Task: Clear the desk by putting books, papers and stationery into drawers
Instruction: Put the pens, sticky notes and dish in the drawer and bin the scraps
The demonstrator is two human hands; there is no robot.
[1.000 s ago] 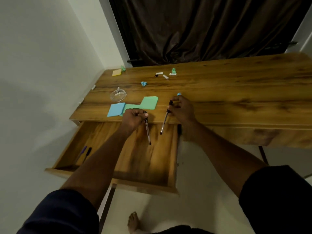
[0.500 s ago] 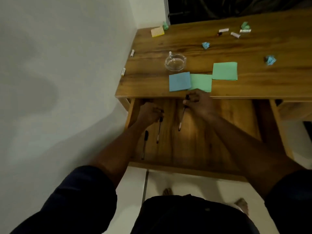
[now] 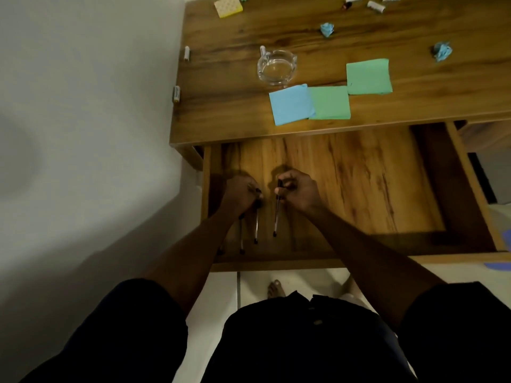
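Both hands are down inside the open wooden drawer (image 3: 359, 189) at its left side. My left hand (image 3: 240, 195) grips a clear pen (image 3: 256, 226) that points toward me. My right hand (image 3: 297, 190) grips a second pen (image 3: 276, 214), held nearly parallel to the first. Two more dark pens (image 3: 241, 236) lie on the drawer floor by the left wall, partly hidden under my left forearm. On the desk top (image 3: 414, 31) lie a blue paper square (image 3: 290, 104) and two green ones (image 3: 330, 103) (image 3: 369, 76).
A glass ashtray (image 3: 276, 67) stands behind the papers. Two crumpled blue paper balls (image 3: 327, 29) (image 3: 442, 51), a yellow sticky pad (image 3: 228, 6) and small white caps (image 3: 376, 6) lie farther back. Two white cylinders (image 3: 176, 94) sit on the desk's left edge by the wall.
Both hands moved from the desk's front edge down into the drawer with their pens. The camera tilted down and closer.
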